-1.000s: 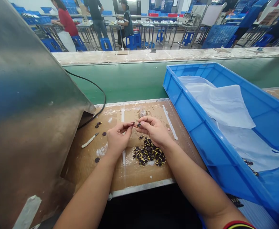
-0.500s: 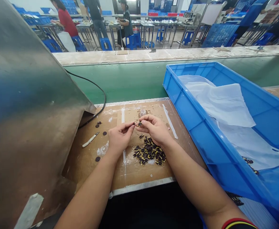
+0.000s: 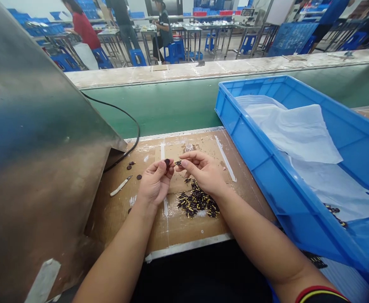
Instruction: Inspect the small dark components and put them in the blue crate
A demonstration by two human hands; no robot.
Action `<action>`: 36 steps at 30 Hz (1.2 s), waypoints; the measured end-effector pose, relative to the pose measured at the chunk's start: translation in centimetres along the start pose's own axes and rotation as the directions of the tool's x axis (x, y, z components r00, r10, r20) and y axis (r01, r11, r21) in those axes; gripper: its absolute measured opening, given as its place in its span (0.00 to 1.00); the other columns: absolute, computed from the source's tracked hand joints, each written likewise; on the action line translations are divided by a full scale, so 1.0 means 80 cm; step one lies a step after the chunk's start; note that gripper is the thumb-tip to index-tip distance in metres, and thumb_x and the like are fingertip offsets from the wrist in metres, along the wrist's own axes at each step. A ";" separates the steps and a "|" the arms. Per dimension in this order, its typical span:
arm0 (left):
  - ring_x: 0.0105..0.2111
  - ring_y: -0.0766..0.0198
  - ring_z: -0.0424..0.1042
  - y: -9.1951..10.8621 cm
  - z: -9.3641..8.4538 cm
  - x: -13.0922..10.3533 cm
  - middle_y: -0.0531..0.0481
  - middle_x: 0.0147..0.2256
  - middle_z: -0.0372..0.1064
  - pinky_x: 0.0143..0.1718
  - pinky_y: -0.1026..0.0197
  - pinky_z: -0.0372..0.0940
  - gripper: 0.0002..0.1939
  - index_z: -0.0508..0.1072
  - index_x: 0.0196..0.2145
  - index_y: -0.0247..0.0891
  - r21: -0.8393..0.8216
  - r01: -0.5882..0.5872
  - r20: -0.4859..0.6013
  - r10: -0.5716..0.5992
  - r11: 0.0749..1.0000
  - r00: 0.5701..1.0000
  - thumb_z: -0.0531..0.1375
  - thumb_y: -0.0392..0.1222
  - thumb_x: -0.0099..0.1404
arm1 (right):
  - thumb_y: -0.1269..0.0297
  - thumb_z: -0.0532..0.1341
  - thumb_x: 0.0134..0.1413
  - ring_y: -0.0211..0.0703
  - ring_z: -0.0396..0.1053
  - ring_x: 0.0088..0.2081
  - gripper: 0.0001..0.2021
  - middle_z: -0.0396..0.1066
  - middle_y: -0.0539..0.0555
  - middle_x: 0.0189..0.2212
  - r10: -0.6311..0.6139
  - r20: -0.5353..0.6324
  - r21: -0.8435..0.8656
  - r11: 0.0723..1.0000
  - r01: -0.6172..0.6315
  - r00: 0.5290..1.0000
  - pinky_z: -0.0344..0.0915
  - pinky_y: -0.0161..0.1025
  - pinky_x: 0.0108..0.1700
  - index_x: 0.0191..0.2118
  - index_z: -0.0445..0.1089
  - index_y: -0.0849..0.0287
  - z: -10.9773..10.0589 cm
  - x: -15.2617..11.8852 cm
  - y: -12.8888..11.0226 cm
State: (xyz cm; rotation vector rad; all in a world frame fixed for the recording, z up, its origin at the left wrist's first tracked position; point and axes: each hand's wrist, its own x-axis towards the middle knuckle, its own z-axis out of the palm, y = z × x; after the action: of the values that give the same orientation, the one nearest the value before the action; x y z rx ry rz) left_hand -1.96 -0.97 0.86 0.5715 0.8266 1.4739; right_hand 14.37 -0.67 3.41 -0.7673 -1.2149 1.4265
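Note:
Between the thumb and fingers of my left hand [image 3: 154,182] is a small dark round disc [image 3: 167,162], its flat face turned towards me. My right hand [image 3: 203,172] pinches a small black-and-yellow piece [image 3: 178,163] close beside the disc; whether the two touch I cannot tell. Below my right hand lies a pile of black-and-yellow pieces [image 3: 197,200] on the cardboard-covered bench [image 3: 184,235]. Left of my hands are another dark disc [image 3: 139,177] and a white-handled knife [image 3: 120,186].
A blue crate [image 3: 250,147] with white sheets [image 3: 307,134] stands at the right. At the left rises a metal housing [image 3: 45,147], with a black cable [image 3: 130,115] behind it. A green belt [image 3: 172,105] runs across beyond the bench. People sit and stand at far tables.
My left hand has turned, so the disc's face now shows. The right hand's piece has moved slightly left, towards the disc. The whole view has shifted a little.

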 end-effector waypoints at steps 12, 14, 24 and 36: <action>0.33 0.72 0.76 0.003 0.001 -0.005 0.52 0.35 0.79 0.41 0.70 0.71 0.14 0.81 0.29 0.41 0.011 -0.116 0.042 0.116 0.993 0.992 0.78 0.46 0.47 | 0.60 0.69 0.58 0.43 0.78 0.42 0.08 0.81 0.52 0.41 -0.133 -0.011 -0.123 0.984 0.131 0.991 0.74 0.47 0.51 0.43 0.80 0.51 0.013 -0.010 0.010; 0.34 0.72 0.76 0.003 0.001 -0.006 0.52 0.35 0.79 0.42 0.70 0.71 0.13 0.81 0.29 0.42 0.025 -0.140 0.059 0.138 0.990 0.989 0.78 0.47 0.49 | 0.60 0.69 0.58 0.44 0.78 0.43 0.08 0.81 0.52 0.41 -0.126 -0.013 -0.114 0.986 0.124 0.992 0.74 0.48 0.52 0.43 0.80 0.51 0.014 -0.010 0.011; 0.38 0.64 0.78 0.003 0.004 -0.009 0.51 0.35 0.79 0.48 0.59 0.73 0.12 0.80 0.30 0.43 0.143 -0.255 0.100 0.242 0.956 0.965 0.76 0.48 0.52 | 0.59 0.68 0.59 0.44 0.78 0.44 0.09 0.81 0.52 0.42 -0.125 -0.025 -0.153 0.981 0.119 0.992 0.75 0.48 0.51 0.45 0.81 0.48 0.015 -0.011 0.006; 0.45 0.54 0.79 -0.008 -0.008 -0.013 0.43 0.41 0.79 0.53 0.51 0.73 0.11 0.82 0.37 0.39 0.427 -0.432 0.103 0.432 0.794 0.896 0.72 0.47 0.59 | 0.59 0.66 0.61 0.46 0.78 0.45 0.08 0.81 0.50 0.44 -0.224 0.008 -0.357 0.910 0.212 0.974 0.75 0.49 0.51 0.45 0.81 0.44 0.007 -0.016 0.005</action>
State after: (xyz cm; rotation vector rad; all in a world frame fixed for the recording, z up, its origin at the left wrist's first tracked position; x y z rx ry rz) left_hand -1.95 -2.15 0.13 1.1685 1.0906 1.7039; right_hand 14.02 -2.05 2.95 -0.8646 -1.5067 1.0178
